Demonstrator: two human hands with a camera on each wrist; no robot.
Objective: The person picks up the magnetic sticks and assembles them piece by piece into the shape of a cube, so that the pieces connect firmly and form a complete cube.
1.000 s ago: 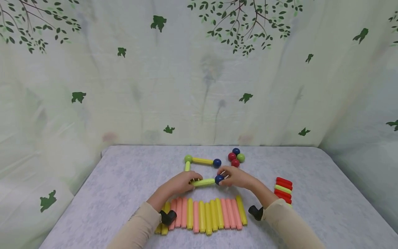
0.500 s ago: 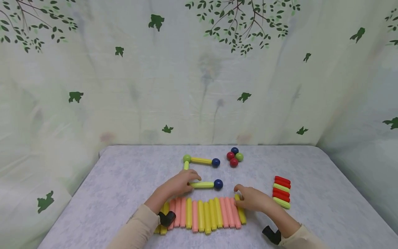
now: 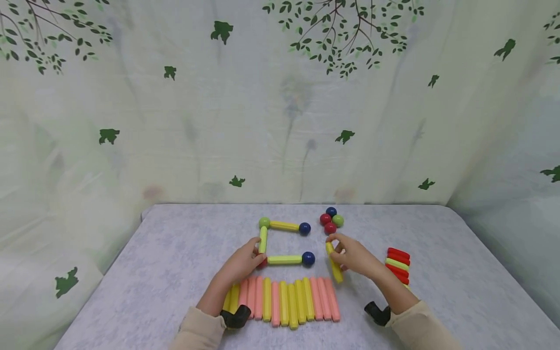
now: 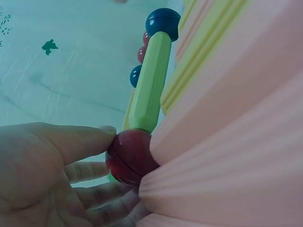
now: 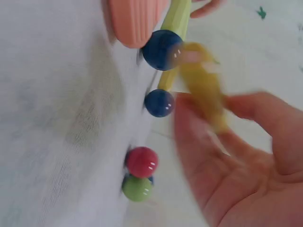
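On the table lies a three-sided frame of rods and balls. Its far side is a yellow rod (image 3: 284,226) between a green ball (image 3: 264,222) and a blue ball (image 3: 305,228). A light green rod (image 3: 263,239) runs down the left to a red ball (image 4: 130,157). From there another light green rod (image 3: 284,260) reaches a nearer blue ball (image 3: 308,259). My left hand (image 3: 241,261) pinches the red ball between thumb and fingers. Right of the frame, my right hand (image 3: 356,255) holds a loose yellow rod (image 3: 335,269), tilted and blurred in the right wrist view.
A row of pink and yellow rods (image 3: 284,304) lies close in front of the frame. Several loose balls (image 3: 330,228) sit at the back right. Short red and light green rods (image 3: 398,260) are stacked by my right forearm. A printed curtain (image 3: 280,121) hangs behind the table.
My right hand has left the nearer blue ball, picked the yellow rod from the row's right end and carried it forward. My left hand has shifted left off the light green rod.
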